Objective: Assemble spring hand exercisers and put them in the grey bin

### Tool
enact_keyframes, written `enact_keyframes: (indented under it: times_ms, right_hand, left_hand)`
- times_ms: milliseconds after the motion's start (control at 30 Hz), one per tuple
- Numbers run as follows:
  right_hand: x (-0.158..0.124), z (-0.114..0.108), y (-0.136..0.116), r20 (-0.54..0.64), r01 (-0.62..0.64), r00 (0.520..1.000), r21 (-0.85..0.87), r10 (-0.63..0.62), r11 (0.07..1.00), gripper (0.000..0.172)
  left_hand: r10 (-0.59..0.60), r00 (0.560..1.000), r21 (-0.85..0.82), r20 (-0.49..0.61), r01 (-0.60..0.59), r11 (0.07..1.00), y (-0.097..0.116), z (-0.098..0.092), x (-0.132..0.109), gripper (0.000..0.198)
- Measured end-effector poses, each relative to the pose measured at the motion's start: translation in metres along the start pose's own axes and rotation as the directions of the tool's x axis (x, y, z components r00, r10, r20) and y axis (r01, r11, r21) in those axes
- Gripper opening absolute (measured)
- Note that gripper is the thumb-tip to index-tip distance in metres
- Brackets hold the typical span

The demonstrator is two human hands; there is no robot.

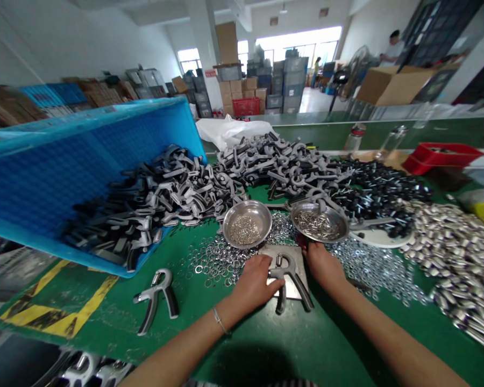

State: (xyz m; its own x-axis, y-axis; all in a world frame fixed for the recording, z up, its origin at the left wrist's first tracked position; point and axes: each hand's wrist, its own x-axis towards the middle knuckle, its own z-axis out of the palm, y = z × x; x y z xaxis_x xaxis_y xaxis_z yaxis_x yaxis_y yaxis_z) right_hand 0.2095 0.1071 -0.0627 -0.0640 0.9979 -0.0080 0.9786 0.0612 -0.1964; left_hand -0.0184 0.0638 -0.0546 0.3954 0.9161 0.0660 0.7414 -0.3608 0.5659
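Note:
My left hand (255, 280) is closed on a grey-and-black hand grip strengthener (290, 271), its thumb across the upper part. The strengthener has a coil spring and two spread handles, and lies over a square metal plate (300, 258). My right hand (320, 260) reaches to the front edge of a steel bowl (341, 234) of small metal pins; its fingertips are hidden there. Left of it stands another steel bowl (228, 228) with tiny metal parts. A second, assembled grip strengthener (157, 298) lies alone on the green table at the left.
A blue crate (84, 140) tipped toward me spills grip handles. More handles (282, 161) are heaped behind the bowls. Metal rings (210, 263), nuts (379, 269), black-headed parts (371, 185) and silver cylinders (460, 252) lie around. A red tray (439, 156) stands back right.

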Motion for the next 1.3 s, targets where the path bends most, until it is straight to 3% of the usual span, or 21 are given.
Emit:
enact_keyframes:
  times_ms: [100,233,333,367,433,500,567,733,933,1067,1200,1300]
  right_hand:
    - [0.002,0.011,-0.009,-0.032,-0.068,0.997,-0.035,0.067,0.997,0.029]
    - [-0.016,-0.005,0.007,-0.001,-0.060,0.998,-0.037,0.060,0.998,0.018]
    - [-0.030,-0.027,0.011,0.017,0.018,1.000,0.240,-0.023,0.971,0.017]
    - [-0.032,-0.033,0.008,0.017,0.028,0.999,0.416,-0.038,0.909,0.020]
    - [-0.033,-0.038,-0.004,0.012,0.002,1.000,0.734,-0.016,0.679,0.025]
    - [-0.030,-0.033,-0.018,0.022,-0.041,0.999,0.874,0.045,0.485,0.030]
    - [-0.027,-0.021,-0.030,0.038,-0.072,0.995,0.901,0.087,0.428,0.032]
    - [-0.027,0.002,-0.034,0.080,-0.120,0.991,0.887,0.107,0.446,0.032]
    - [-0.028,0.006,-0.031,0.073,-0.099,0.994,0.903,0.077,0.418,0.033]
    - [-0.026,0.008,-0.031,0.005,-0.033,0.998,0.888,0.061,0.459,0.034]
    - [-0.030,0.009,-0.029,-0.028,0.011,0.999,0.834,0.022,0.552,0.028]
    - [-0.035,0.011,-0.032,-0.117,0.073,0.993,0.679,0.009,0.731,0.029]
  left_hand:
    - [0.003,1.000,0.061,-0.030,-0.001,0.998,0.006,0.014,-0.004,0.055]
    - [-0.013,0.999,0.055,-0.041,0.015,0.998,0.006,0.018,-0.003,0.049]
    - [-0.001,1.000,0.031,-0.019,0.002,1.000,0.005,0.015,-0.004,0.046]
    - [-0.001,1.000,0.030,-0.014,0.001,1.000,0.005,0.014,-0.004,0.046]
    - [-0.010,1.000,0.032,-0.011,0.011,0.999,0.006,0.012,-0.004,0.044]
    - [-0.022,1.000,0.024,-0.007,0.023,0.999,0.007,0.011,-0.003,0.042]
    - [-0.029,1.000,0.005,-0.002,0.029,1.000,0.007,0.012,-0.003,0.043]
    - [-0.040,0.999,-0.012,0.011,0.041,0.999,0.004,0.015,-0.003,0.045]
    - [-0.048,0.999,-0.011,0.022,0.049,0.999,0.004,0.015,-0.002,0.046]
    - [-0.046,0.999,-0.003,0.020,0.046,0.999,0.004,0.015,-0.002,0.046]
    - [-0.051,0.998,0.001,0.022,0.051,0.999,0.004,0.015,-0.002,0.047]
    - [-0.054,0.998,0.002,0.022,0.054,0.999,0.003,0.016,-0.002,0.048]
